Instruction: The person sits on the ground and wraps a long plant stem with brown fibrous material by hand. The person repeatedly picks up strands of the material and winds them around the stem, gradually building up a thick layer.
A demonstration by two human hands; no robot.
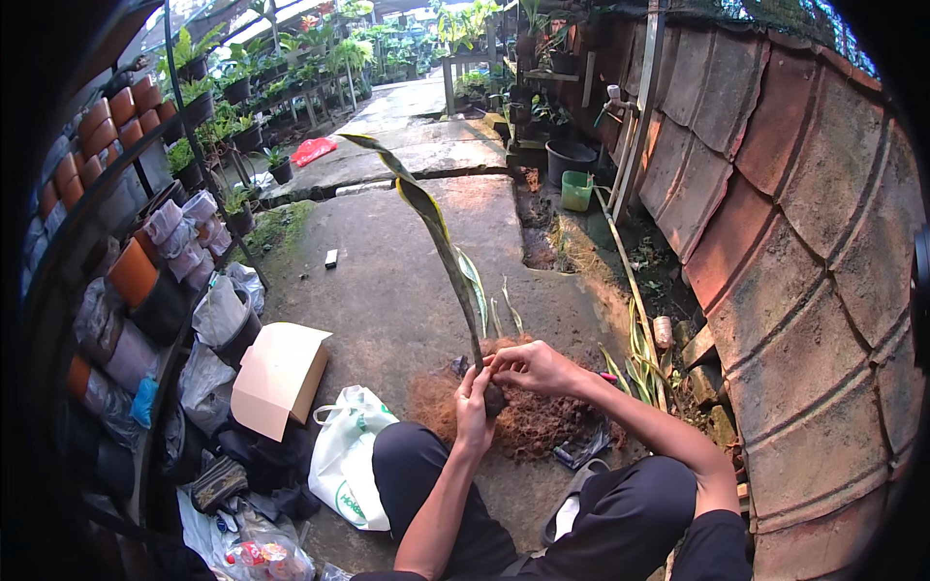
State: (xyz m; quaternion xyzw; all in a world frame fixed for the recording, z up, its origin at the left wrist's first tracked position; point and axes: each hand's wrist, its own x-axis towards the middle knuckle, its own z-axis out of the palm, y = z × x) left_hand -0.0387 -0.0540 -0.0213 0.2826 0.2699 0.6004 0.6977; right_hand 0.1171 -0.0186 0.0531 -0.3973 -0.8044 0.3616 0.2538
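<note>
A tall snake plant leaf (443,236) with yellow edges rises upright between my hands. My left hand (474,414) grips its base, with a dark root ball (495,398) showing beside the fingers. From the right, my right hand (534,368) reaches in with curled fingers, its fingertips pinched at the bottom of the stem. Whether anything small sits between those fingertips is hidden. Below both hands, a heap of brown fibrous planting medium (541,425) spreads over the concrete. Shorter variegated leaves (473,285) stand just behind the heap.
An open cardboard box (280,378) and a white plastic bag (352,457) are left of my knees. Wrapped pots (182,240) crowd the left rack. Roof tiles (792,254) lean at right, with cut leaves (639,356) and a long pole (632,290) beside them.
</note>
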